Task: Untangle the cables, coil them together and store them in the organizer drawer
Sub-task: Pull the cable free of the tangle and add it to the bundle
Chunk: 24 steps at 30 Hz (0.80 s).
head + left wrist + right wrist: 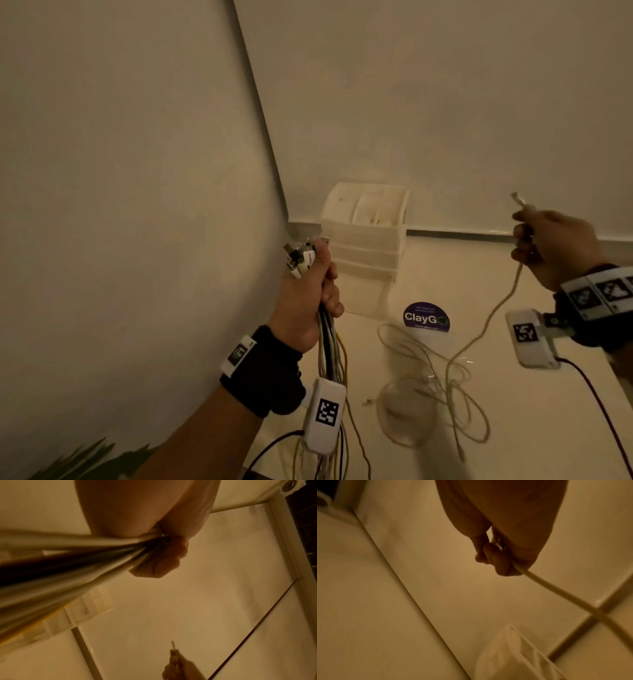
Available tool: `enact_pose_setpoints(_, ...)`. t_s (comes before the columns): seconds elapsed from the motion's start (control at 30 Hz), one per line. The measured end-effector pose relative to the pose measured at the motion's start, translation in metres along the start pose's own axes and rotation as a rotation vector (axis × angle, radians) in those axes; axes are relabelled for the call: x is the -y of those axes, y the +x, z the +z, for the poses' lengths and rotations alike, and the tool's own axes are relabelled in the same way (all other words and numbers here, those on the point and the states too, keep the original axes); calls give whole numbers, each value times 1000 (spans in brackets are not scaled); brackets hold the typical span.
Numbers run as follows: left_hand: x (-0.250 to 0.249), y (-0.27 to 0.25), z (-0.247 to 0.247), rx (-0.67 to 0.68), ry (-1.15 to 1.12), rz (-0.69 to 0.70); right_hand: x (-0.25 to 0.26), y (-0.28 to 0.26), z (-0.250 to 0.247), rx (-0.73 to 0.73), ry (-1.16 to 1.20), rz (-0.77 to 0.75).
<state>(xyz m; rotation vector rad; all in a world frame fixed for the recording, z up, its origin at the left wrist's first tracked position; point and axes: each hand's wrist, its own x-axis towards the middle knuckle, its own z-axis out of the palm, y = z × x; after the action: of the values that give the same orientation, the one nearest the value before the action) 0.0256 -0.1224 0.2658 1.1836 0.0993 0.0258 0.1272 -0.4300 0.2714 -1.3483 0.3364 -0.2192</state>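
1. Progress: partly done. Several cables (329,346) gathered plug-ends up in the left hand (305,294), strands hanging straight below toward the near edge of the desk (513,394).
2. One pale cable (493,308) lifted by its plug end in the right hand (555,246); lower length trailing down into a loose tangle (431,387) on the desk, near the middle.
3. Remaining, as judged: free the tangle, add those cables to the bundle, coil, store.
4. Organizer (364,229) at the back edge of the desk, near the wall corner; drawers appear closed, nothing stored yet.
5. Left hand: fingers (164,561) curled tight around the bundle, fully closed on it.
6. Right hand: fingers (498,559) curled, pinching the single cable (556,592) just below its plug.
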Motion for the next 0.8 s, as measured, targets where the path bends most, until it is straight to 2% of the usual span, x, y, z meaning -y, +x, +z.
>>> enact_pose_setpoints(0.07, 0, 0, 4, -5, 4, -9, 26, -6, 14, 50, 120, 35)
enact_pose_setpoints(0.17, 1, 1, 6, -1, 14, -15, 42, -54, 41, 319, 262, 50)
enact_pose_setpoints(0.23, 3, 1, 8, 23, 9, -15, 27, -97, 59, 489, 203, -18)
enact_pose_setpoints(0.3, 6, 0, 8, 76, -30, -17, 1, -136, 76, 549, 5, -128)
enact_pose_setpoints(0.4, 12, -3, 6, 120, -51, -4, -36, -168, 98, 508, -128, -213)
enact_pose_setpoints(0.57, 18, -3, 0, 100, 6, -1, -62, -177, 115, 393, 11, -199)
enact_pose_setpoints(0.8, 14, -1, -7, 191, -36, -45, -70, -186, 129, 339, 65, -273)
